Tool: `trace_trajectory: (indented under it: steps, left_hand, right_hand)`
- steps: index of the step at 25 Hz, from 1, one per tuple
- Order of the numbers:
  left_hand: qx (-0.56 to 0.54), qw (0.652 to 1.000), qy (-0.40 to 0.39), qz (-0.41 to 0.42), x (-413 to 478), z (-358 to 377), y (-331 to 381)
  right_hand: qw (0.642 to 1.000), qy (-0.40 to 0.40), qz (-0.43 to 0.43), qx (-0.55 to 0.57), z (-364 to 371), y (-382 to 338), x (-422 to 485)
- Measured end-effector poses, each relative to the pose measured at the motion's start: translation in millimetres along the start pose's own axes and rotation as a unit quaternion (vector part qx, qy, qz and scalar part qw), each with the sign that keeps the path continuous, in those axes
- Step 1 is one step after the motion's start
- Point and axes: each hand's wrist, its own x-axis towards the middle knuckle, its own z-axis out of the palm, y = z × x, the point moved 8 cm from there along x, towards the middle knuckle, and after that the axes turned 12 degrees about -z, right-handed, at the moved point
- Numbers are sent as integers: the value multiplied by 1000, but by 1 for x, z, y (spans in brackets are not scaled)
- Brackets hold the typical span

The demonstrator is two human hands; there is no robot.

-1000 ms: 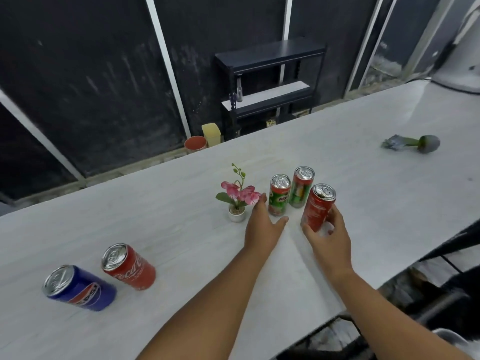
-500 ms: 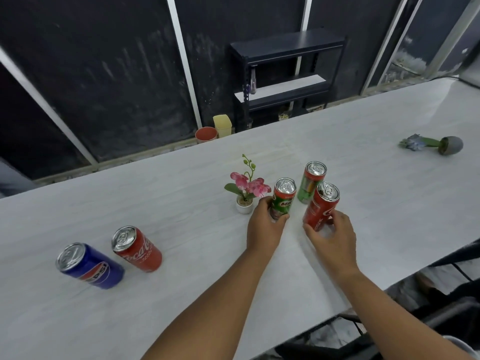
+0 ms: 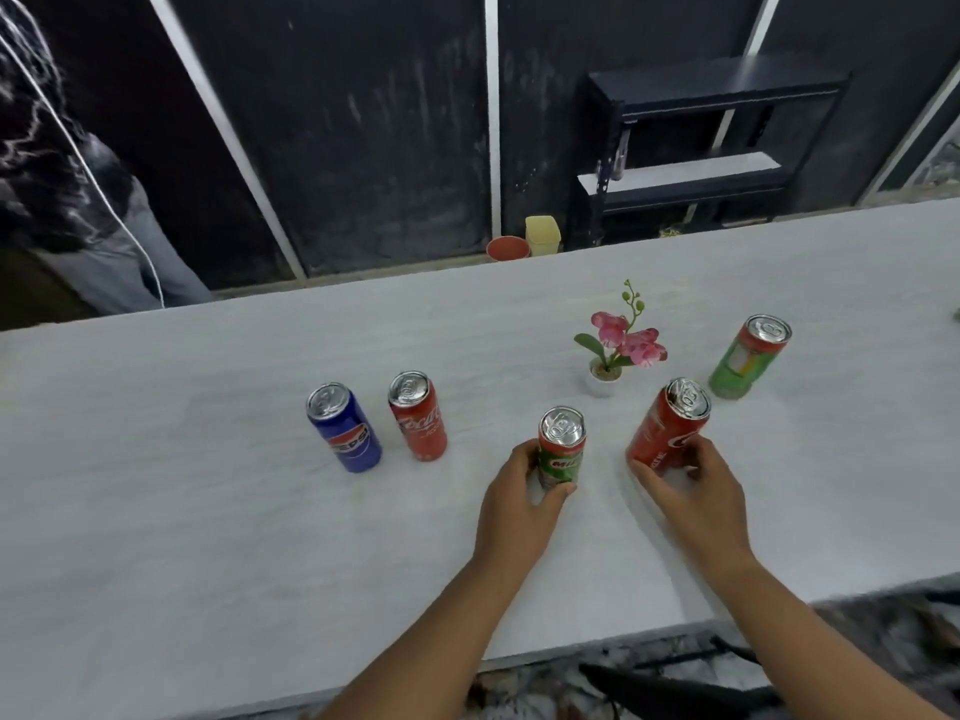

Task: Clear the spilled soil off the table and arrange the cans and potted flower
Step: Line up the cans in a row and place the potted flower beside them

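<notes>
My left hand (image 3: 519, 504) grips a green Milo can (image 3: 561, 449) standing upright near the table's middle. My right hand (image 3: 691, 491) holds a red Coca-Cola can (image 3: 667, 426), which tilts slightly to the right. Just behind and between them stands a small white pot with a pink flower (image 3: 621, 350). A green can with a red rim (image 3: 748, 358) is upright to the right of the pot. To the left, a blue Pepsi can (image 3: 345, 426) and a second red Coca-Cola can (image 3: 418, 415) stand side by side. I see no soil on the white table (image 3: 208, 511).
Beyond the table's far edge are an orange pot (image 3: 508, 247), a yellow container (image 3: 542, 234) and a dark metal shelf (image 3: 696, 142) against a dark wall. The near table edge runs under my forearms, with dark clutter on the floor below.
My left hand closed on the Milo can and drew it away from the other cans toward me. The view swung left, so the Pepsi and Coca-Cola cans now appear closer to centre.
</notes>
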Motion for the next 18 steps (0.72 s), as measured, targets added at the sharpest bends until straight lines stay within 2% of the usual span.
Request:
trace_trajectory:
  steps: [10,18]
  left_hand:
    - [-5,996,80,-31,-52,-164,-91]
    - [-19,980,185,-70,-35,-290,-135]
  right_hand:
    - [993,-86,-41,71,127,-99,-26]
    - [996,-73,-47,36,170,-122,-16]
